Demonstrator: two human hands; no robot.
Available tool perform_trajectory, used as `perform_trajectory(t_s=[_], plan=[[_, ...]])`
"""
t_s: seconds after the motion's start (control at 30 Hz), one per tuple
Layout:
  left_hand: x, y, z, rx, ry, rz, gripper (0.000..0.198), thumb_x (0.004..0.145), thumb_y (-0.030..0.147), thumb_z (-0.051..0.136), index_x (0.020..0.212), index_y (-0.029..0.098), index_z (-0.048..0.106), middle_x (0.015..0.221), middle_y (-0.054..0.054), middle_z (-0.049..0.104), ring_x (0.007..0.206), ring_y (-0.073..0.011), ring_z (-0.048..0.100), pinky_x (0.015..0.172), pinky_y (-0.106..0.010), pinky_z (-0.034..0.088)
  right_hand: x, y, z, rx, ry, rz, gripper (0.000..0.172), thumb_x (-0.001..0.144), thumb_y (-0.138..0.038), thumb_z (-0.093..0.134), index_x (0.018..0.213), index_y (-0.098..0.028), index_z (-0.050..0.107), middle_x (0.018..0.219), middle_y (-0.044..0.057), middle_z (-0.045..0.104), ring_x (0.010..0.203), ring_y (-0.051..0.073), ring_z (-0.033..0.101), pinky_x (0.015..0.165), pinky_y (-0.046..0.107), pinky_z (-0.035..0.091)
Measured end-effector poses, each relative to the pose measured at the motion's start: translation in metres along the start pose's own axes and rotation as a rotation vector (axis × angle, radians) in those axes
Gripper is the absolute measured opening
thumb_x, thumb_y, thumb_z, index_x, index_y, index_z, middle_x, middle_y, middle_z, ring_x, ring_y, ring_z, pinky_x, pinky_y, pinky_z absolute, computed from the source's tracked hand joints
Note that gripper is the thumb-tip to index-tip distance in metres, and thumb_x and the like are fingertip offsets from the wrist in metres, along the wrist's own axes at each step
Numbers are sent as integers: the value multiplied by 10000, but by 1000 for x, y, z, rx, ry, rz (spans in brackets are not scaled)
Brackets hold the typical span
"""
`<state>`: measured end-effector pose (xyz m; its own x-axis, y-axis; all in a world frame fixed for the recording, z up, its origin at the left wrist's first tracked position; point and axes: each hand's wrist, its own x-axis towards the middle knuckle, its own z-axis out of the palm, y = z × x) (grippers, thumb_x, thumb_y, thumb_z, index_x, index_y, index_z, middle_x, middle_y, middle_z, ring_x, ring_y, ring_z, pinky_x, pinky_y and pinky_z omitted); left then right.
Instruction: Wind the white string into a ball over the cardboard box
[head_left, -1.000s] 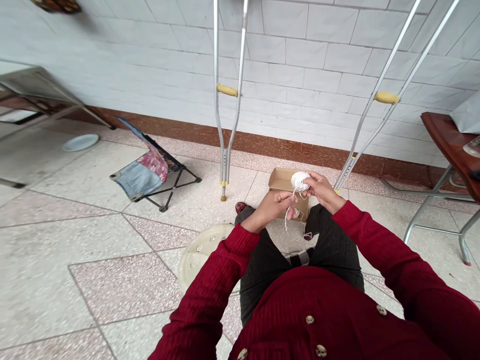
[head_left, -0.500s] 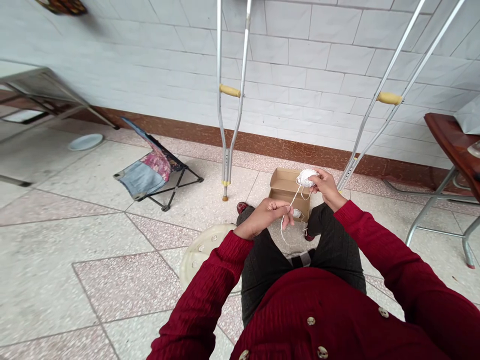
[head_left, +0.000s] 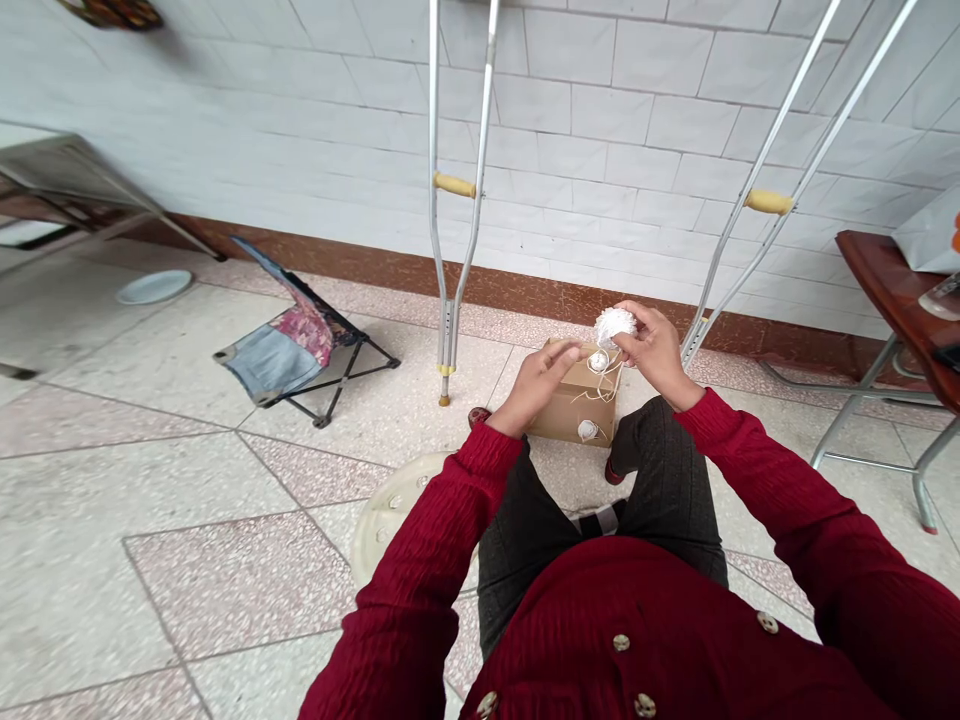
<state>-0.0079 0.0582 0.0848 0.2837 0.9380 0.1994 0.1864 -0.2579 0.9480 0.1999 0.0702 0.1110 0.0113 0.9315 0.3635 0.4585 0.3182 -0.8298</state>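
Note:
My right hand (head_left: 654, 350) is closed around a white ball of thread (head_left: 615, 325), held above a small open cardboard box (head_left: 570, 405) on the floor between my feet. My left hand (head_left: 541, 378) pinches the loose thread (head_left: 596, 385) that runs from the ball, close beside the right hand. A small white spool (head_left: 587, 430) shows at the box's front edge. Both sleeves are dark red.
Two metal crutches (head_left: 452, 200) (head_left: 757, 200) lean on the tiled wall ahead. A folding stool (head_left: 300, 345) lies at the left, with a plate (head_left: 154, 287) beyond it. A cream plastic stool (head_left: 390, 515) sits by my left knee. A brown table (head_left: 892, 290) stands at the right.
My left hand has risen from near my knee up to the ball, bringing the thread with it. Both hands have drawn close together above the box.

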Motion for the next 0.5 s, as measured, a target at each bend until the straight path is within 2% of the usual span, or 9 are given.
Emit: perform_trajectory(t_s=[0.1, 0.2, 0.3, 0.37, 0.5], plan=[[9, 15, 15, -41, 13, 8, 431, 905, 531, 507, 882, 161, 728, 1004, -64, 731, 1013, -214, 634, 939, -320, 456, 2, -5, 0, -195, 104, -97, 442, 721, -238, 632, 1159, -225, 689, 922, 45, 584, 696, 168, 526, 684, 330, 459], [14, 17, 26, -46, 32, 2, 354, 845, 479, 607, 740, 155, 705, 820, -26, 714, 840, -183, 632, 822, -288, 467, 3, -9, 0, -263, 100, -137, 445, 719, -239, 637, 1160, -215, 698, 903, 49, 584, 746, 191, 536, 727, 339, 452], [15, 12, 30, 0, 55, -10, 325, 834, 434, 617, 682, 159, 701, 731, -8, 693, 758, -164, 615, 765, -273, 459, 6, -5, -3, -263, 97, -118, 440, 723, -245, 634, 1157, -210, 700, 906, 56, 593, 752, 198, 546, 727, 343, 457], [10, 7, 27, 17, 4, -17, 332, 851, 428, 594, 699, 164, 725, 749, -12, 709, 765, -166, 623, 771, -271, 461, 10, 1, -8, -240, 122, -82, 440, 729, -253, 630, 1162, -211, 696, 927, 63, 596, 725, 190, 554, 698, 342, 467], [-12, -17, 18, 40, -205, -40, 334, 882, 404, 551, 757, 169, 753, 852, -34, 748, 835, -180, 660, 816, -274, 471, 18, 13, -16, -81, 155, 21, 442, 745, -288, 606, 1176, -214, 674, 987, 64, 605, 590, 130, 556, 551, 285, 456]])
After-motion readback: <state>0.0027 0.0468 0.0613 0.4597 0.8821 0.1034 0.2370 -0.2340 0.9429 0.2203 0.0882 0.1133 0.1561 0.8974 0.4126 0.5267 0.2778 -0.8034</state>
